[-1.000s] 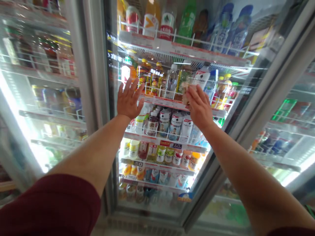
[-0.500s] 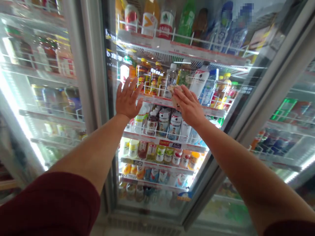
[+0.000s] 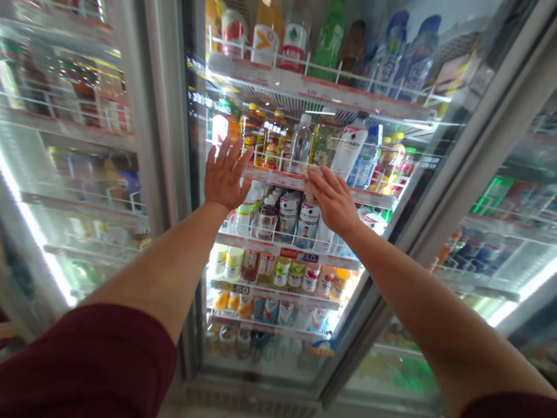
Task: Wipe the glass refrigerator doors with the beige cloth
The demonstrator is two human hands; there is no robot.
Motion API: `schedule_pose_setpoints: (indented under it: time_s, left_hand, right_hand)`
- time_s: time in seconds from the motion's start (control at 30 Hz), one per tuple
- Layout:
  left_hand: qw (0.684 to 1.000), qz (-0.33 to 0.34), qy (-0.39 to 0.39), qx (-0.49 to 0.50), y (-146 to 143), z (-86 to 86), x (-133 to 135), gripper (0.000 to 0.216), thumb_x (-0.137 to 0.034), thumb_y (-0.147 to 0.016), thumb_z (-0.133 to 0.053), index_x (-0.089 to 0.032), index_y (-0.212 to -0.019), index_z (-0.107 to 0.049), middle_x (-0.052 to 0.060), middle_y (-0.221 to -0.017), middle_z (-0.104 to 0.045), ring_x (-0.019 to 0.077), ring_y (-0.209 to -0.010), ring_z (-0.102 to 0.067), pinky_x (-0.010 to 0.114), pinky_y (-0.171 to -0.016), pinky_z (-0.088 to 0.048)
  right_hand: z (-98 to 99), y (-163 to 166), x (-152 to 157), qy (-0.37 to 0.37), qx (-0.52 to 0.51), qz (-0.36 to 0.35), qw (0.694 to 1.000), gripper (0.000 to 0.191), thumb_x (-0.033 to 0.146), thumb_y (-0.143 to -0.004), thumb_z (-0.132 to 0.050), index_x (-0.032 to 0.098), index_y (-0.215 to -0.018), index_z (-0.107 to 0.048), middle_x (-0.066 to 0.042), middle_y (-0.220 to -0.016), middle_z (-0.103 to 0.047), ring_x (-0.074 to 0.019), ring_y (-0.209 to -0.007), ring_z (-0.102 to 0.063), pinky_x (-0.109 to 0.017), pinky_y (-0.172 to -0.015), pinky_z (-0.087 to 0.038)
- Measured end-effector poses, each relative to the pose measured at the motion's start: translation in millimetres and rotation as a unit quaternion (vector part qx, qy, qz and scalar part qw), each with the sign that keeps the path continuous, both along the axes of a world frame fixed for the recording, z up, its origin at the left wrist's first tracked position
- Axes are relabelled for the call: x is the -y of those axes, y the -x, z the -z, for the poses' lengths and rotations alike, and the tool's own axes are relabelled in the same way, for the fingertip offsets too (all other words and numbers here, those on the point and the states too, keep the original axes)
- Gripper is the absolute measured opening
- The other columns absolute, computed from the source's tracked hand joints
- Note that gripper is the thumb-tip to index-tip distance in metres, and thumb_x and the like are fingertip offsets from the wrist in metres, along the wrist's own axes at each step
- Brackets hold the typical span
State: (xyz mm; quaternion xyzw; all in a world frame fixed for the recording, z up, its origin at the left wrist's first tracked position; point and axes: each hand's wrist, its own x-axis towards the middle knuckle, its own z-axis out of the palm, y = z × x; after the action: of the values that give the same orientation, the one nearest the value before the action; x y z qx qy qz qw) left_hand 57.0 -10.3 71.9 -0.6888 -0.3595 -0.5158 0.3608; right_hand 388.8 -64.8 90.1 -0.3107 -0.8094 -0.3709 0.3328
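A tall glass door (image 3: 261, 363) of a drinks fridge stands before me. My left hand (image 3: 227, 177) lies flat on the left part of the glass, fingers spread, holding nothing. To its right, my right hand (image 3: 333, 197) presses a crumpled beige cloth (image 3: 310, 181) against the pane. The cloth is bunched under the fingers and partly hidden by them. Behind the glass, near the cloth, are a clear bottle (image 3: 301, 142) and a white bottle (image 3: 349, 148) with a dark cap.
Several wire-fronted shelves (image 3: 348, 96) of bottled drinks lie behind the glass. Metal door frames (image 3: 163, 116) run down both sides. Further fridge doors with lit shelves (image 3: 73, 128) flank this one at left and right.
My right hand has slid slightly down the glass with the cloth. My left hand stays in place, and the view has shifted a little.
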Motion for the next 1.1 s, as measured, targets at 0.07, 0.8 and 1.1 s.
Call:
schedule_pose_setpoints:
  time_s: [0.07,0.8,1.1]
  left_hand:
    - [1.0,-0.005,-0.01,-0.001,0,0.3,-1,0.064,-0.04,-0.101,-0.046,-0.032,-0.163,-0.036,0.002,-0.171,-0.03,0.0261,-0.161,-0.016,0.055,-0.133,-0.011]
    - [1.0,-0.01,0.019,0.01,-2,-0.6,3,0.064,-0.053,-0.103,-0.033,-0.021,-0.157,-0.046,0.002,-0.17,-0.03,0.0237,-0.161,-0.01,0.045,-0.135,-0.003]
    - [1.0,-0.023,0.011,0.005,-2,-0.4,-1,0.063,-0.052,-0.104,-0.034,-0.022,-0.159,-0.043,-0.001,-0.172,-0.026,0.0237,-0.162,-0.012,0.048,-0.136,-0.005]
  right_hand:
    - [6.2,-9,5,0.017,0.041,0.0,0.999,0.061,0.017,-0.105,-0.04,0.036,-0.163,-0.037,0.0,-0.162,-0.05,-0.0245,-0.158,-0.032,-0.058,-0.131,-0.031]
    - [9.1,44,11,0.065,0.148,-0.011,0.987,0.063,0.009,-0.101,-0.041,0.029,-0.161,-0.041,0.001,-0.167,-0.041,-0.0193,-0.16,-0.027,-0.048,-0.133,-0.028]
    - [7.7,-24,15,-0.014,0.033,0.011,0.999,0.063,0.014,-0.105,-0.044,0.034,-0.164,-0.034,-0.002,-0.163,-0.048,-0.0241,-0.159,-0.032,-0.055,-0.129,-0.035]
